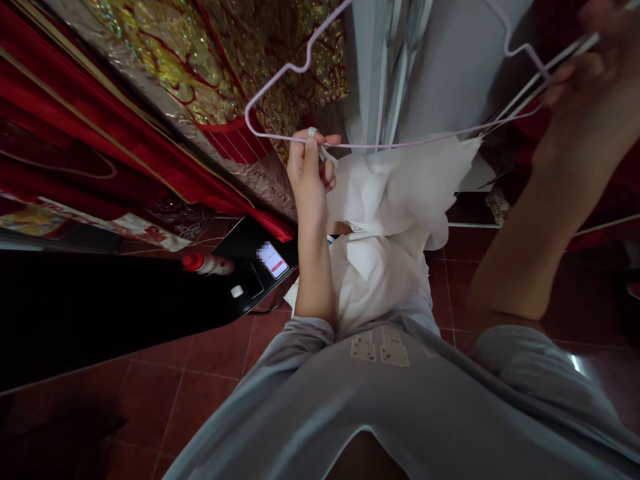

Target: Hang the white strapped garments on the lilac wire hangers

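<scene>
My left hand (310, 163) is closed on the lower bar of a thin lilac clothes hanger (395, 145); a short white strip shows by its fingers. One finger has a white band around it. At the upper right, my right hand (595, 73) is raised and blurred, its fingers bent around white straps (520, 97). These run taut from the hand down to the corner of a white cloth (385, 193). The cloth hangs in folds under the hanger bar and rests over my lap. The hanger's right end reaches my right fingers; whether they grip it too I cannot tell.
Gold sequined garments (215, 60) and red cloth (150, 153) hang at the left. Below them a black table (125, 313) carries a lit phone (274, 260), a red-capped bottle (207, 263) and a small white case (237, 291). Red tiles (210, 353) cover the floor.
</scene>
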{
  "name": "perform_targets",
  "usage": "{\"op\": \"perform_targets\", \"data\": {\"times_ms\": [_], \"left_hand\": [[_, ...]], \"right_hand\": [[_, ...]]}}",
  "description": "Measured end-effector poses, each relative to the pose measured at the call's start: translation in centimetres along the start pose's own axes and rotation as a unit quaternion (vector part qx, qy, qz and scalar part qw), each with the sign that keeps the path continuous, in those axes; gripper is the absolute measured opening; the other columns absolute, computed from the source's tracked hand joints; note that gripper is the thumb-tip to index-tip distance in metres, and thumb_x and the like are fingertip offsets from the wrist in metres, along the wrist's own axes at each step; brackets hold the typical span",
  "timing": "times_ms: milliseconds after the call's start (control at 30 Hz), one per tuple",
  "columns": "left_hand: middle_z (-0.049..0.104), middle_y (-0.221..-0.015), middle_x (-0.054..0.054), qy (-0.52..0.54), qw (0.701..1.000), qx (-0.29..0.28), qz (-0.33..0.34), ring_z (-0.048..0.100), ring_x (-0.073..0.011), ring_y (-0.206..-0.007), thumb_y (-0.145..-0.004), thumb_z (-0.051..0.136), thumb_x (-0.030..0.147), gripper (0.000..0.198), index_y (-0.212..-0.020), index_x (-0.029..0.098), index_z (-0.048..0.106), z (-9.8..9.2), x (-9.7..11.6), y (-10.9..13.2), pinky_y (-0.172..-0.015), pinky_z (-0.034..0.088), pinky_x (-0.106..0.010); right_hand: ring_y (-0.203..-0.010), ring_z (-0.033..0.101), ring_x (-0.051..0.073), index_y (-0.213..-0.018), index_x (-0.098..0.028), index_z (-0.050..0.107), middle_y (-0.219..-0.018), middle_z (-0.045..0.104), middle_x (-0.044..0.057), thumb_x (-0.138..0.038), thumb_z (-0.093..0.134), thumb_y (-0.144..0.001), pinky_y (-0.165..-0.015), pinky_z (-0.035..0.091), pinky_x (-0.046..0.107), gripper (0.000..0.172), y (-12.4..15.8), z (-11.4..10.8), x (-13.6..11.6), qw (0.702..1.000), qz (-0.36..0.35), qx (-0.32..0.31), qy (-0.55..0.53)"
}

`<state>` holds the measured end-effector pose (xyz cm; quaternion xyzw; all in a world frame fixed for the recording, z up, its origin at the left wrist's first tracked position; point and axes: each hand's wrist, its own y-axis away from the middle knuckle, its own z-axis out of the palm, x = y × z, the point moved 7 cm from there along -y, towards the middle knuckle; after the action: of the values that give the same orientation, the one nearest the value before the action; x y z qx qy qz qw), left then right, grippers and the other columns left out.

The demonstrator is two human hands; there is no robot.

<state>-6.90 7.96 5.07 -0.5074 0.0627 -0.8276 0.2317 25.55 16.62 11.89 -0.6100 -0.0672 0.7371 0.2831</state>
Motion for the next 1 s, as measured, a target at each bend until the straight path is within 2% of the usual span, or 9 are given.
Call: {"op": "perform_targets", "data": {"times_ms": [100, 267, 333, 467, 567, 700, 767, 867, 1000], "left_hand": [[0.067, -0.085, 0.0, 0.008, 1.0, 0.022, 0.005, 0.016, -0.0137, -0.038, -0.11, 0.032, 0.017, 0.034, -0.084, 0.024, 0.051, 0.2, 0.5, 0.2, -0.04, 0.011, -0.029], [0.068, -0.086, 0.002, -0.004, 0.997, 0.051, -0.053, 0.025, -0.0158, -0.04, -0.109, 0.034, 0.015, 0.037, -0.08, 0.027, 0.055, 0.9, 0.7, 1.0, -0.041, 0.017, -0.03], [0.068, -0.086, 0.002, 0.002, 0.996, 0.06, -0.059, 0.029, -0.0156, -0.04, -0.109, 0.034, 0.016, 0.037, -0.079, 0.027, 0.055, 1.2, 0.7, 1.2, -0.042, 0.02, -0.03], [0.07, -0.088, 0.001, -0.001, 0.996, 0.074, -0.046, 0.045, -0.0157, -0.048, -0.109, 0.036, 0.018, 0.034, -0.083, 0.027, 0.055, 1.2, 0.7, 1.5, -0.046, 0.032, -0.028], [0.072, -0.098, -0.001, -0.029, 0.995, 0.075, -0.052, 0.062, -0.0213, -0.074, -0.108, 0.04, 0.023, 0.026, -0.093, 0.027, 0.061, 0.7, 0.9, 1.6, -0.059, 0.044, -0.031], [0.065, -0.126, -0.001, -0.081, 0.996, 0.028, -0.008, 0.066, -0.0235, -0.089, -0.108, 0.033, 0.017, 0.031, -0.115, 0.026, 0.062, 0.1, 2.0, 1.4, -0.07, 0.05, -0.034], [0.061, -0.133, -0.001, -0.127, 0.987, 0.059, 0.074, 0.064, -0.022, -0.105, -0.102, 0.037, 0.003, 0.033, -0.116, 0.023, 0.059, -1.3, 2.9, 1.3, -0.084, 0.052, -0.033], [0.059, -0.135, -0.002, -0.208, 0.947, 0.136, 0.202, 0.044, -0.0207, -0.134, -0.092, 0.043, -0.005, 0.031, -0.101, 0.019, 0.059, -4.1, 4.0, 1.5, -0.111, 0.039, -0.037], [0.048, -0.146, -0.005, -0.308, 0.907, 0.192, 0.211, 0.022, -0.0252, -0.147, -0.096, 0.05, 0.011, 0.015, -0.102, 0.021, 0.06, -7.0, 4.1, 1.0, -0.119, 0.026, -0.045]], "right_hand": [[-0.051, 0.05, 0.0, -0.095, -0.019, 0.064, -0.093, 0.068, -0.002, -0.011, 0.029, -0.093, -0.045, 0.03, 0.016, 0.037, 2.9, -3.0, -0.6, 0.985, -0.107, 0.131, -0.042], [-0.051, 0.043, -0.003, -0.099, -0.028, 0.066, -0.089, 0.065, -0.008, -0.01, 0.039, -0.089, -0.043, 0.018, 0.012, 0.034, 7.3, -1.2, -1.1, 0.969, -0.237, 0.068, 0.01], [-0.055, 0.046, -0.001, -0.103, -0.028, 0.064, -0.094, 0.065, -0.004, -0.016, 0.051, -0.089, -0.043, 0.021, 0.013, 0.023, 8.0, 1.0, -0.5, 0.973, -0.221, -0.013, 0.062], [-0.054, 0.046, 0.004, -0.117, -0.029, 0.054, -0.086, 0.059, -0.003, -0.016, 0.066, -0.079, -0.044, 0.028, 0.018, 0.042, 9.2, 5.0, 2.0, 0.967, -0.102, -0.17, 0.157], [-0.051, 0.04, 0.003, -0.115, -0.025, 0.052, -0.075, 0.05, -0.005, -0.021, 0.065, -0.079, -0.046, 0.027, 0.018, 0.039, 9.7, 5.6, 2.2, 0.968, -0.105, -0.153, 0.167], [-0.057, 0.044, 0.002, -0.112, -0.022, 0.051, -0.076, 0.047, -0.005, -0.025, 0.061, -0.079, -0.054, 0.036, 0.017, 0.034, 9.5, 5.0, 1.4, 0.975, -0.147, -0.101, 0.133], [-0.06, 0.046, 0.001, -0.109, -0.021, 0.051, -0.088, 0.051, -0.004, -0.022, 0.061, -0.076, -0.056, 0.039, 0.017, 0.034, 9.2, 4.7, 1.2, 0.977, -0.154, -0.087, 0.122], [-0.063, 0.05, 0.001, -0.107, -0.02, 0.052, -0.1, 0.054, -0.002, -0.014, 0.062, -0.072, -0.053, 0.037, 0.017, 0.037, 8.7, 4.3, 0.9, 0.979, -0.153, -0.076, 0.113], [-0.061, 0.052, 0.003, -0.109, -0.023, 0.05, -0.089, 0.054, -0.003, -0.008, 0.065, -0.069, -0.048, 0.032, 0.018, 0.045, 8.5, 3.8, 0.7, 0.981, -0.138, -0.064, 0.121]]}}
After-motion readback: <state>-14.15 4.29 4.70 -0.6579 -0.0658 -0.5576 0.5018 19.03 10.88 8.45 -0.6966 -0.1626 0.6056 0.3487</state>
